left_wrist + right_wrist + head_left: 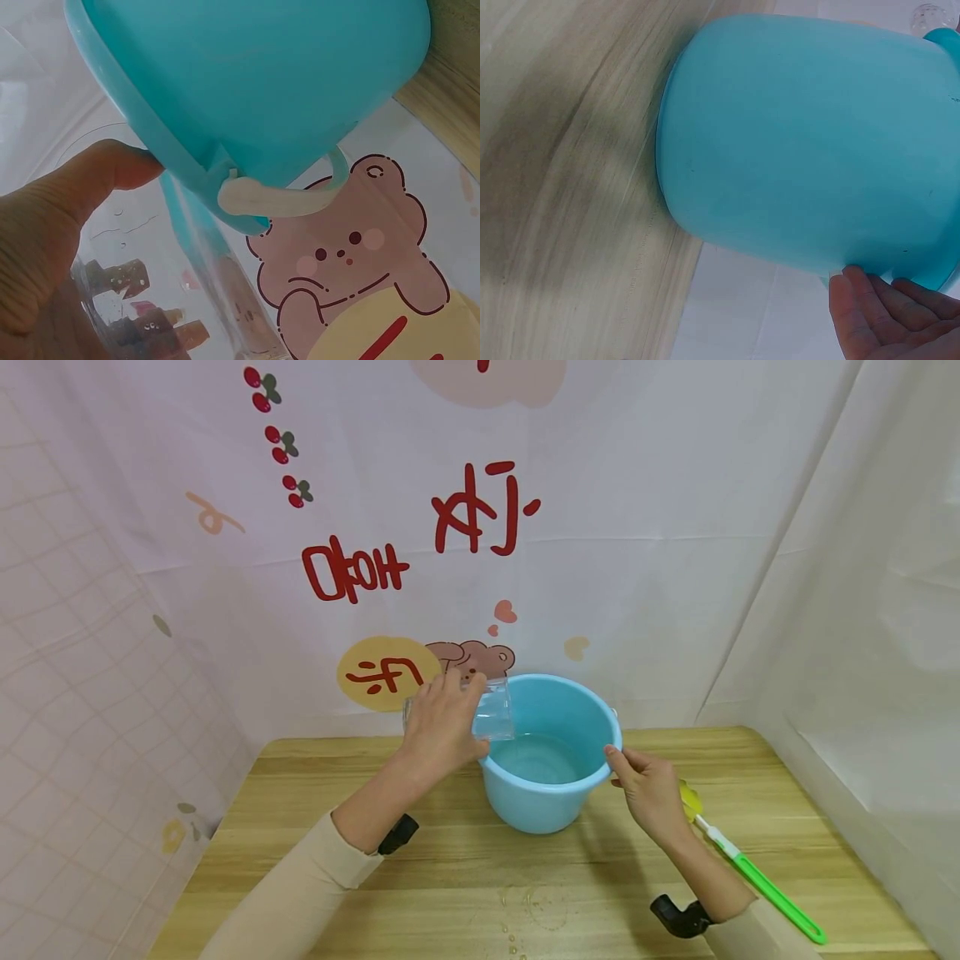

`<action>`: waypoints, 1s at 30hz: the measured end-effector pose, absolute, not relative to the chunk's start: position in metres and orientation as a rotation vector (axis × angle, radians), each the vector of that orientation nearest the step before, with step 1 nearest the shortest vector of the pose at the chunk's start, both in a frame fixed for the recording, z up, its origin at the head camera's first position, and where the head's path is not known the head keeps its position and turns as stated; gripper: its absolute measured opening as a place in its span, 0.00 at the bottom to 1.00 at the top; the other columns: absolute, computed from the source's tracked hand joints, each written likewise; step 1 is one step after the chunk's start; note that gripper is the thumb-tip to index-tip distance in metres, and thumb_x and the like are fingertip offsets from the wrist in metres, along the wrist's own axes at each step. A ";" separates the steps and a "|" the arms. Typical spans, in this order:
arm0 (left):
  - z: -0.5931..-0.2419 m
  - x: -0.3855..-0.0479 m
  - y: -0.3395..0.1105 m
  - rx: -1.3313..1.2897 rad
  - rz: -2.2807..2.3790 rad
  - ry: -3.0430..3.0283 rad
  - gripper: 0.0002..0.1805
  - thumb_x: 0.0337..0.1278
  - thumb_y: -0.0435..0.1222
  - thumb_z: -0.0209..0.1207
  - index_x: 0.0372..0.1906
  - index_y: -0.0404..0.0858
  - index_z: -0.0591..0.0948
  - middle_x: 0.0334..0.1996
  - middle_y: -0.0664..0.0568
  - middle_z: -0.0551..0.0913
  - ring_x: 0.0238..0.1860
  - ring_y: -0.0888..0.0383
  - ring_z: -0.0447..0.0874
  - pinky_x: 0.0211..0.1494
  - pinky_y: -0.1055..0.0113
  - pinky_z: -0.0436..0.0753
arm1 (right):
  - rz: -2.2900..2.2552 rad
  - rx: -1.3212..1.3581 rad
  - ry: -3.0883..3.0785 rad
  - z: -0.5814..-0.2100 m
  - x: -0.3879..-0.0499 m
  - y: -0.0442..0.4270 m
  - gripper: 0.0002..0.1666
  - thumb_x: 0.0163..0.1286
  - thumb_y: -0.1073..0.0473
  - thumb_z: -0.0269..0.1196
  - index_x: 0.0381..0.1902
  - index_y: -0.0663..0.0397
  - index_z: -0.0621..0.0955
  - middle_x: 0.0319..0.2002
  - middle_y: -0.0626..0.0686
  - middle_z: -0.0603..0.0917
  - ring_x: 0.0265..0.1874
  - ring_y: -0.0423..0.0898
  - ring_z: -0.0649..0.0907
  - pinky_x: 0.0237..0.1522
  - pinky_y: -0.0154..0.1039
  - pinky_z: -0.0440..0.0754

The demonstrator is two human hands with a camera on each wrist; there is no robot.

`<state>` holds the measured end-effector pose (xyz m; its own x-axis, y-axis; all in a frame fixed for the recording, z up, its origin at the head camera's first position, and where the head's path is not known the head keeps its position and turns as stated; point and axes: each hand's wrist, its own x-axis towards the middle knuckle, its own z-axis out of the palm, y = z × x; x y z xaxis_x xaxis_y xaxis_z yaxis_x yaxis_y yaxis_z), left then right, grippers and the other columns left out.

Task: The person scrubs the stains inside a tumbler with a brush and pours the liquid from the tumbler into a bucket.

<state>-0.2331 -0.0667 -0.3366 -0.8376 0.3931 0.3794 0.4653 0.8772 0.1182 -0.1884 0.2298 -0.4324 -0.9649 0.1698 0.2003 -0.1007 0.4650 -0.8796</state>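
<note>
A light blue bucket [534, 806] stands upright on the wooden table, with what looks like water [538, 760] in its bottom. My left hand [441, 722] grips a clear cup [495, 710] tipped on its side, its mouth over the bucket's left rim. In the left wrist view, the fingers [131, 277] show through the cup's wall, and the bucket's white handle [277, 199] hangs near it. With thumb over the rim and fingers below it outside, my right hand [648, 793] holds the bucket's right side. Those fingers [892, 307] press the outer wall in the right wrist view.
A brush [772, 889] with a green and white handle and yellow head lies right of the bucket, partly behind the right forearm. Wet drops [512, 937] dot the table [420, 893] near its front. A printed white cloth [637, 610] hangs close behind the bucket.
</note>
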 end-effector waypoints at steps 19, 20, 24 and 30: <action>-0.334 -0.232 -0.066 -0.643 -0.269 -2.715 0.46 0.38 0.43 0.85 0.66 0.40 0.77 0.50 0.41 0.79 0.50 0.45 0.77 0.50 0.53 0.79 | 1.495 -0.067 -2.459 -0.431 -0.188 0.228 0.24 0.80 0.50 0.62 0.57 0.67 0.86 0.49 0.66 0.89 0.38 0.48 0.90 0.40 0.32 0.87; -0.334 -0.232 -0.066 -0.643 -0.269 -2.716 0.46 0.38 0.43 0.85 0.66 0.40 0.77 0.50 0.41 0.79 0.50 0.45 0.77 0.50 0.53 0.79 | 1.497 -0.067 -2.459 -0.431 -0.188 0.228 0.24 0.80 0.50 0.62 0.57 0.67 0.86 0.49 0.66 0.89 0.38 0.46 0.90 0.40 0.32 0.87; -0.334 -0.232 -0.066 -0.645 -0.270 -2.716 0.46 0.38 0.43 0.85 0.66 0.40 0.77 0.50 0.41 0.79 0.49 0.45 0.77 0.51 0.53 0.79 | 1.497 -0.068 -2.461 -0.431 -0.188 0.228 0.24 0.80 0.50 0.62 0.57 0.67 0.86 0.49 0.66 0.89 0.37 0.43 0.90 0.41 0.35 0.88; -0.334 -0.232 -0.066 -0.655 -0.274 -2.709 0.46 0.37 0.43 0.85 0.66 0.40 0.77 0.51 0.41 0.79 0.49 0.45 0.77 0.51 0.52 0.79 | 1.491 -0.068 -2.464 -0.430 -0.187 0.228 0.25 0.81 0.49 0.62 0.58 0.67 0.85 0.50 0.66 0.88 0.40 0.52 0.91 0.43 0.44 0.89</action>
